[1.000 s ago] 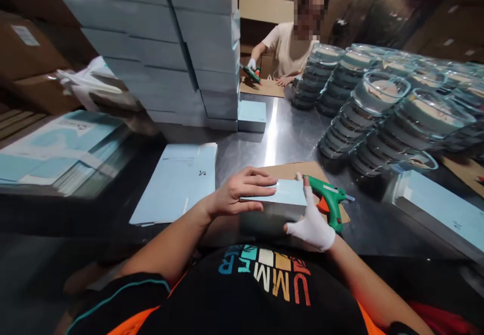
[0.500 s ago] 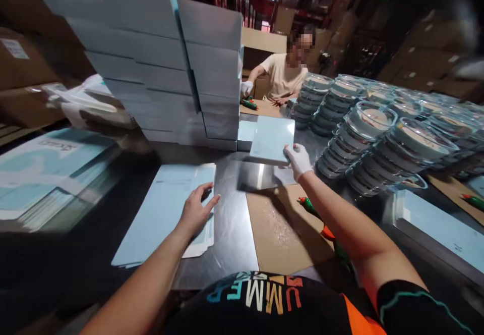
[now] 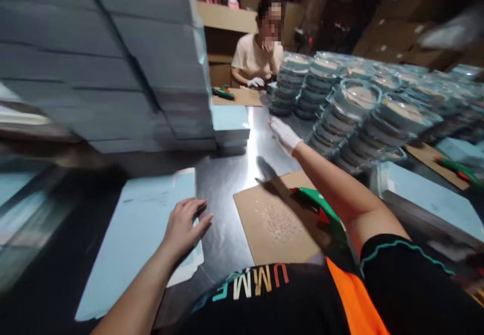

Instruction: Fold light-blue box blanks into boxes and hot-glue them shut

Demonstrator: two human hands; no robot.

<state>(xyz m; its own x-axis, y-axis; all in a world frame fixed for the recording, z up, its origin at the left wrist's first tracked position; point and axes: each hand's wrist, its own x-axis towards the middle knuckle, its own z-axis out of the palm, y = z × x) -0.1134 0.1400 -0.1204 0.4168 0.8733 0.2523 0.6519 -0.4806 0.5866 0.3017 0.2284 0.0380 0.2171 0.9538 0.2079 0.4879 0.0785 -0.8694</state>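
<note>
My bare left hand [image 3: 184, 228] is over the right side of a pile of flat light-blue cardboard sheets [image 3: 132, 234], its fingers apart and nothing in them. My right hand [image 3: 285, 134], in a white glove, reaches out above the metal table, fingers stretched and empty. Left of it, a light-blue box [image 3: 230, 118] lies flat at the foot of a tall stack of boxes [image 3: 113, 72]. Below my right forearm, a green glue gun [image 3: 312, 197] with a red tip rests on a brown cardboard sheet [image 3: 245, 219] marked with dried glue.
Stacked clear round containers [image 3: 359, 98] crowd the back right. Across the table sits a person [image 3: 249, 57] in a light shirt, one gloved hand on the table near another green glue gun [image 3: 224, 93]. At right lie a long light-blue box [image 3: 427, 193] and a further glue gun [image 3: 456, 167].
My right hand has let go of the light-blue box, which now lies by the tall stack. My left hand stays over the sheets. The view has shifted, and the other person's hands have moved.
</note>
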